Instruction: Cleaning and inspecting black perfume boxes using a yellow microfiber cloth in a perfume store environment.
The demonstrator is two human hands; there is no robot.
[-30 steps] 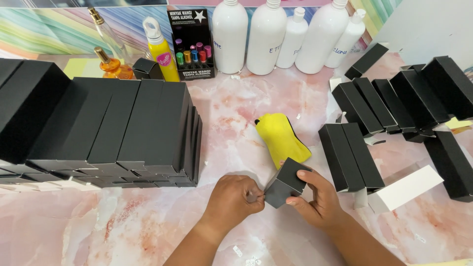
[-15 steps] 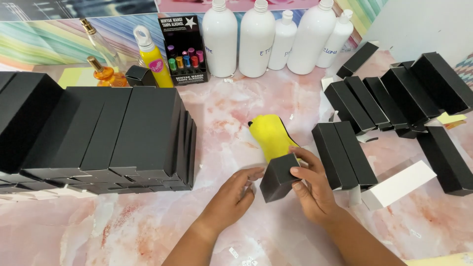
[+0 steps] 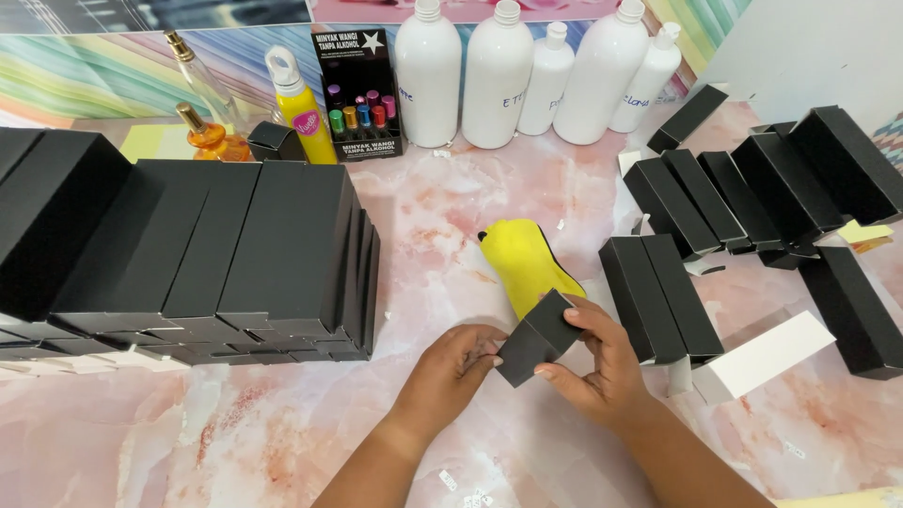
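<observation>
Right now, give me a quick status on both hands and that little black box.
Left hand and right hand both gripping the small black box above the marble table. Yellow object lies just behind it. Nothing blocking.

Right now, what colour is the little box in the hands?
Black. The small box held between both hands shows best in the head view.

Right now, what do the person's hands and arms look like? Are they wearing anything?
Both arms are bare, with no sleeves in view. The left hand and the right hand wear no gloves, and no rings, watch or bracelets show. The fingernails look short and unpainted.
</observation>
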